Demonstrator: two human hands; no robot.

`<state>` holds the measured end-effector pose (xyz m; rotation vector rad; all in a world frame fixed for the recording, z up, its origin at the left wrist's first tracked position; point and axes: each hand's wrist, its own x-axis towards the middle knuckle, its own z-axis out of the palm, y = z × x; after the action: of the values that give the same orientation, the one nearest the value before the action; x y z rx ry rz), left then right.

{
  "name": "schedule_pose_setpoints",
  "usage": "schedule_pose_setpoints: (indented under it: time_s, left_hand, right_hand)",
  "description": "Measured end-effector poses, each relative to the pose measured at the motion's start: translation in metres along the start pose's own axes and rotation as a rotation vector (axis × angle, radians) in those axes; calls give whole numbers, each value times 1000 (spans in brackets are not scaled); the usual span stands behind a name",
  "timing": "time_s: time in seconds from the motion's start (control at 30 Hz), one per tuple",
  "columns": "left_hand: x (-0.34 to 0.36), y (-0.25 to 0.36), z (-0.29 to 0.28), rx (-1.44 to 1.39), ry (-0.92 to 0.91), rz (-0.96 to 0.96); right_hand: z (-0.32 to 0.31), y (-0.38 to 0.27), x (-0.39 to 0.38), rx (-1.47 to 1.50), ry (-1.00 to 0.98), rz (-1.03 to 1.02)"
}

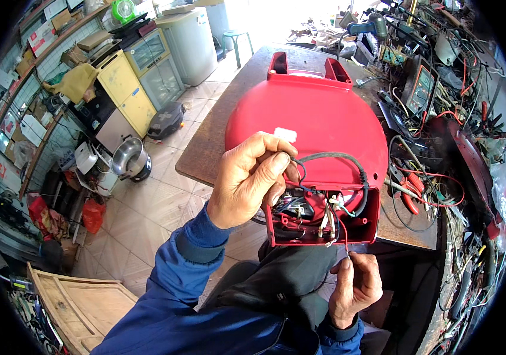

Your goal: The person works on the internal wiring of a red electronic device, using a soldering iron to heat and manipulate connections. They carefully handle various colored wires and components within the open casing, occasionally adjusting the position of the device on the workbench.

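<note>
A red plastic appliance housing [306, 112] lies on a brown wooden bench [200, 154], its near compartment open on a tangle of wires [330, 216], white connectors and dark parts. My left hand [250, 177], at the compartment's upper left, is closed in a pinch on a dark wire, beside a thicker grey-black cable [340, 155] that arches over the opening. Below the compartment's front edge, my right hand [353, 290] pinches the end of a thin red wire [344, 232] hanging out of it. My dark-clad legs show beneath.
Red-handled pliers [410, 192], a multimeter [419, 86], a glue gun or drill [362, 28] and heaped cables crowd the right. On the tiled floor [152, 219] to the left stand a steel pot [129, 155], a grey case [165, 120], cabinets [127, 89] and a wooden panel [81, 302].
</note>
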<state>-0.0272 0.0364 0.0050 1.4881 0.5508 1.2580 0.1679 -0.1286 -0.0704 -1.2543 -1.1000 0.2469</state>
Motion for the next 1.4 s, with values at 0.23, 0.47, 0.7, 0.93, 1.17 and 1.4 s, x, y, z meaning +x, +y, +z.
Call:
schedule_pose_setpoints:
  time_s: [0.23, 0.47, 0.7, 0.93, 1.17, 1.4]
  left_hand:
    - [0, 0, -1, -15, -4, -15]
    - [0, -1, 0, 23, 15, -9]
    - [-1, -1, 3, 92, 26, 32]
    - [-2, -2, 6, 135, 30, 64]
    - [-4, -1, 5, 136, 24, 67]
    - [-6, 3, 4, 98, 16, 37]
  right_hand:
    - [2, -3, -2, -1, -15, -12]
    - [-2, -3, -3, -7, -18, 10]
    - [-8, -1, 2, 15, -25, 8]
    - [-8, 2, 0, 3, -55, 20]
    - [-1, -2, 4, 33, -73, -43]
    - [1, -1, 1, -33, -92, 10]
